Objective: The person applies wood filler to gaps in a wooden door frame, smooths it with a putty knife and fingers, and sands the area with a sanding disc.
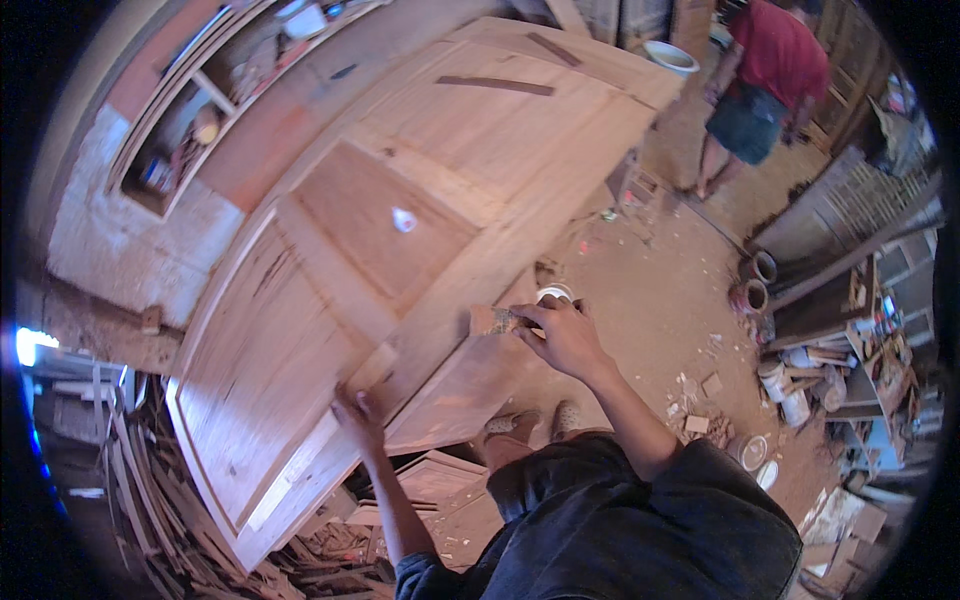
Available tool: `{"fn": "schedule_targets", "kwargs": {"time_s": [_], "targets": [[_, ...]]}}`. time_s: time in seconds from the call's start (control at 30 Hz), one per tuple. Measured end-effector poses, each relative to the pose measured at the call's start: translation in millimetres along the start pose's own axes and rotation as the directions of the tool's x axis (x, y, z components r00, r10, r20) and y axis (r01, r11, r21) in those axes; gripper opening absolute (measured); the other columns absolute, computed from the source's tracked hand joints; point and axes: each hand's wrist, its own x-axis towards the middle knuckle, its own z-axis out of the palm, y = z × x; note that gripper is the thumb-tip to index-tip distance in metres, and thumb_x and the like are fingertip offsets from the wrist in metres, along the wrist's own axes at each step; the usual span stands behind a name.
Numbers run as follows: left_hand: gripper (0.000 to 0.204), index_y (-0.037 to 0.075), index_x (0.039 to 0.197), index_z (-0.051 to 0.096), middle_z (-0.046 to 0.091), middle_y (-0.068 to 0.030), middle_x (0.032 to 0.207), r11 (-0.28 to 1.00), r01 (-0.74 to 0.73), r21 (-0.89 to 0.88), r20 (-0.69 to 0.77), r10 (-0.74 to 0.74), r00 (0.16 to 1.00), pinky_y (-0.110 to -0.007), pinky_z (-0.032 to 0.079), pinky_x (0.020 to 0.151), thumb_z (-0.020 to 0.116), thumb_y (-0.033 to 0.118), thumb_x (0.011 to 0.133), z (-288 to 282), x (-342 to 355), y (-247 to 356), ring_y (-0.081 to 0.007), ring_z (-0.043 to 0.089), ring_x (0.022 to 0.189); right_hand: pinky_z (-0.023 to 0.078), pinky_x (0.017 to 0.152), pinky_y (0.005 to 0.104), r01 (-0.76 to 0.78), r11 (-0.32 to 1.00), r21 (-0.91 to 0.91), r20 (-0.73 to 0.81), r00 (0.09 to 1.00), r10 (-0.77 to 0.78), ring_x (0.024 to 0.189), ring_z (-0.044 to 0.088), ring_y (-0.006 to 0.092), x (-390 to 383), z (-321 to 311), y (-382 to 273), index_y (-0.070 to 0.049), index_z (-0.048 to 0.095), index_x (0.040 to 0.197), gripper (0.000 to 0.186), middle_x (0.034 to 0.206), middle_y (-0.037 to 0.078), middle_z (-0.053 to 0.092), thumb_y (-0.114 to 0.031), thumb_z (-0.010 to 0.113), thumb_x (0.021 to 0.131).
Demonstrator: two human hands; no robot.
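A large panelled wooden door (400,200) lies flat in front of me, raw and unpainted. My left hand (357,415) rests on its near edge, fingers spread against the wood. My right hand (562,335) grips a small folded piece of sandpaper (497,320) and presses it against the door's near side edge. A small white round container (553,294) sits on the floor just beyond my right hand.
Another person in a red top (770,70) stands at the far right. Wood offcuts (150,490) pile up at the lower left. Tins and scraps (790,380) litter the dirt floor on the right. Wall shelves (200,110) hold small items at upper left.
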Motion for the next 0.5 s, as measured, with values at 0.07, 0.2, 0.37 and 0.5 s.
{"fn": "schedule_targets", "kwargs": {"time_s": [0.07, 0.2, 0.37, 0.5], "targets": [[0.050, -0.005, 0.133, 0.048, 0.056, -0.0278, 0.129, 0.998, 0.052, 0.034, 0.014, -0.053, 0.999, -0.051, 0.039, 0.102, 0.050, 0.034, 0.102, 4, -1, -2, -0.0451, 0.051, 0.120, 0.042, 0.087, 0.0483, -0.067, 0.998, -0.018, -0.022, 0.998, 0.067, 0.098, 0.064, 0.0267, -20, -21, 30, -0.018, 0.070, 0.118, 0.033, 0.095, 0.006, 0.068, -0.032, 0.071, 0.087], [0.052, -0.007, 0.130, 0.050, 0.057, -0.0285, 0.128, 0.990, 0.140, -0.001, 0.005, -0.140, 0.990, -0.049, 0.040, 0.102, 0.051, 0.037, 0.102, 7, 8, 1, -0.0435, 0.052, 0.121, 0.042, 0.089, 0.0487, -0.213, 0.976, -0.040, -0.096, 0.973, 0.208, 0.100, 0.063, 0.0261, -47, -71, 76, -0.018, 0.070, 0.117, 0.031, 0.096, 0.006, 0.069, -0.030, 0.070, 0.089], [0.044, -0.006, 0.120, 0.056, 0.062, -0.0280, 0.113, 0.969, 0.244, -0.023, 0.010, -0.244, 0.970, -0.048, 0.046, 0.093, 0.051, 0.034, 0.103, 13, 14, -18, -0.0422, 0.059, 0.106, 0.042, 0.093, 0.0524, -0.367, 0.927, 0.072, -0.197, 0.906, 0.374, 0.098, 0.065, 0.0301, -68, -118, 135, -0.017, 0.070, 0.116, 0.029, 0.099, 0.009, 0.070, -0.029, 0.069, 0.090], [0.041, -0.005, 0.112, 0.060, 0.066, -0.0265, 0.101, 0.963, 0.251, 0.095, -0.143, -0.236, 0.961, -0.048, 0.049, 0.082, 0.050, 0.034, 0.103, 29, 25, 9, -0.0415, 0.063, 0.093, 0.043, 0.091, 0.0492, -0.472, 0.881, 0.037, -0.300, 0.835, 0.461, 0.095, 0.068, 0.0270, -81, -151, 192, -0.015, 0.071, 0.115, 0.029, 0.099, 0.009, 0.071, -0.028, 0.070, 0.089]]}}
